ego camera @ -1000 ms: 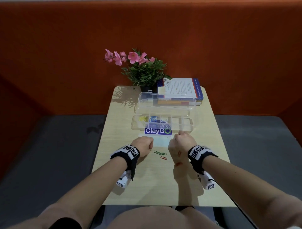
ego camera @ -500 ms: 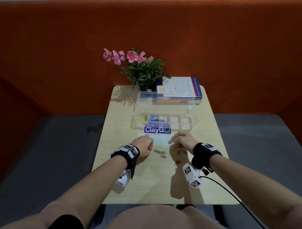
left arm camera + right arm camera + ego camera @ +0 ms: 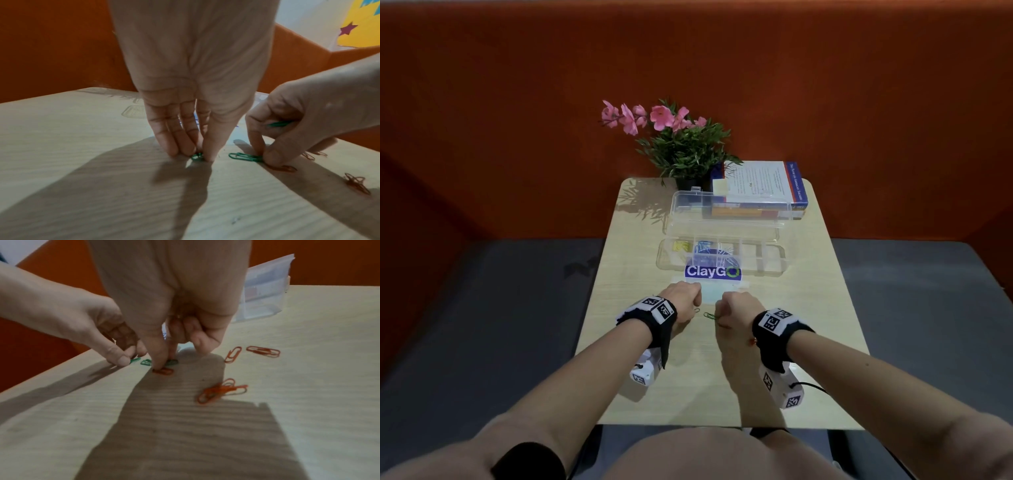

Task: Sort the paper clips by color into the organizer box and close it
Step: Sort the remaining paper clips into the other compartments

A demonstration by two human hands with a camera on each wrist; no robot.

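The clear organizer box [image 3: 774, 265] stands open mid-table, its lid [image 3: 729, 209] tilted back; yellow clips [image 3: 680, 246] and blue clips [image 3: 703, 247] lie in its left compartments. My left hand [image 3: 200, 156] pinches a green paper clip [image 3: 197, 157] against the table. Just to its right, my right hand [image 3: 164, 365] pinches another green clip [image 3: 244, 157] on the tabletop, and a further green clip [image 3: 279, 124] shows inside that hand's curled fingers. A red clip [image 3: 163, 371] lies under the right thumb tip. Several red clips [image 3: 222, 391] lie loose to the right.
A ClayGo card [image 3: 712, 272] lies in front of the box. A potted plant with pink flowers [image 3: 685, 150] and a stack of books [image 3: 763, 186] stand at the far edge of the small wooden table [image 3: 825, 359]. Grey seat cushions flank it.
My right hand has come down and to the left from in front of the box onto a green clip. My left hand has closed its fingertips on the neighbouring green clip.
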